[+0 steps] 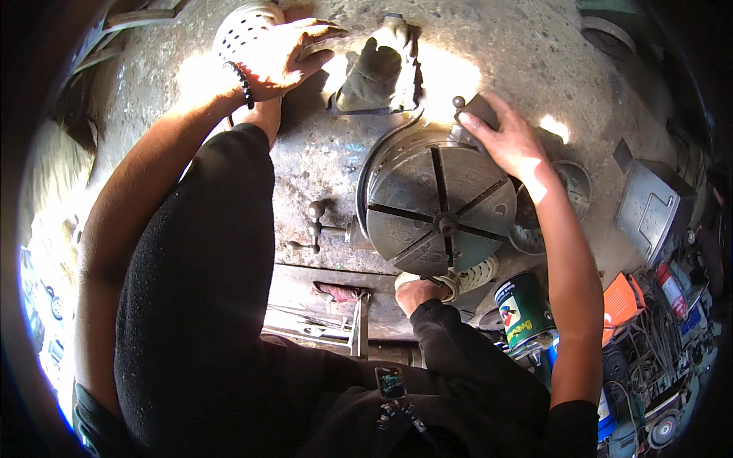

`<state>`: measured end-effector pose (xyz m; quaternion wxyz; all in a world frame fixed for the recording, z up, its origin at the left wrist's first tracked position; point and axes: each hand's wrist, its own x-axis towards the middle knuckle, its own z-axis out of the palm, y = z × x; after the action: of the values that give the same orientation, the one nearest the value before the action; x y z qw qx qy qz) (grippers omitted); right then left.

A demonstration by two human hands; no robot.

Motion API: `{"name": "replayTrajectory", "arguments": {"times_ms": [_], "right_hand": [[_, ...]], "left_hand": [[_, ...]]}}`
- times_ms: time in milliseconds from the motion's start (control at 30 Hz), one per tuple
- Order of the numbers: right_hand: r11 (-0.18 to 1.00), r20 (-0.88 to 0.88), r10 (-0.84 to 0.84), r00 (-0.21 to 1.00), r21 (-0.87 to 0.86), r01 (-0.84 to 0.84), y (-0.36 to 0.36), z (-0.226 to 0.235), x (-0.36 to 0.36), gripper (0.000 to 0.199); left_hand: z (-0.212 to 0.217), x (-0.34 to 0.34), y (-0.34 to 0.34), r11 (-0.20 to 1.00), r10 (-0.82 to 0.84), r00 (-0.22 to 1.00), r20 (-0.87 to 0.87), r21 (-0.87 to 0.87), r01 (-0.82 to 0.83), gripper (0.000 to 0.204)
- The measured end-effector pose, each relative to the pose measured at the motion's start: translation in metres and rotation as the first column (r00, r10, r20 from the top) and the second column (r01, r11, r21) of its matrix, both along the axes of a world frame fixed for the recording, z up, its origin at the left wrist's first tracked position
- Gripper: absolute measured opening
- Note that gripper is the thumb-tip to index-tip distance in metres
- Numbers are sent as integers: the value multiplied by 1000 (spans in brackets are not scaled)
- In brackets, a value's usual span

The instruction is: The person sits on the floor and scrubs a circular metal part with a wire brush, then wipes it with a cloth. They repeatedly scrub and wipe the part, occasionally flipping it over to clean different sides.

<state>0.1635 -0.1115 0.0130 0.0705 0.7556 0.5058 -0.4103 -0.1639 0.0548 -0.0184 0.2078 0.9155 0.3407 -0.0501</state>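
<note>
The round slotted metal plate [408,179] sat on the stained floor [519,46]. At its far edge, the right hand [510,139] had its fingers clamped on a dark block [484,111], next to a ball knob [458,101]. The left hand [284,61], thumb spread from extended fingers, hovered by a perforated clog [243,29]. A ball-ended crank [314,229] stood left of the plate.

Cannot tell the kind of the dark piece [486,112], partly covered by the right fingers [477,127]. Cannot see the middle of the round vessel [579,183] at right, behind the right forearm [569,259], or all of the far-left shoe [235,38], partly behind the left hand [276,62].
</note>
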Motion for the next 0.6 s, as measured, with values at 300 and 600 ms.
{"name": "replayTrajectory", "arguments": {"times_ms": [300,600], "right_hand": [[960,114,228,967,142,-243,-6,8,-36,45],[965,69,133,989,218,-145,-10,-2,-36,31]], "left_hand": [[3,-18,-1,999,48,999,9,3,-48,41],[0,-19,-6,998,59,998,13,8,-59,41]]}}
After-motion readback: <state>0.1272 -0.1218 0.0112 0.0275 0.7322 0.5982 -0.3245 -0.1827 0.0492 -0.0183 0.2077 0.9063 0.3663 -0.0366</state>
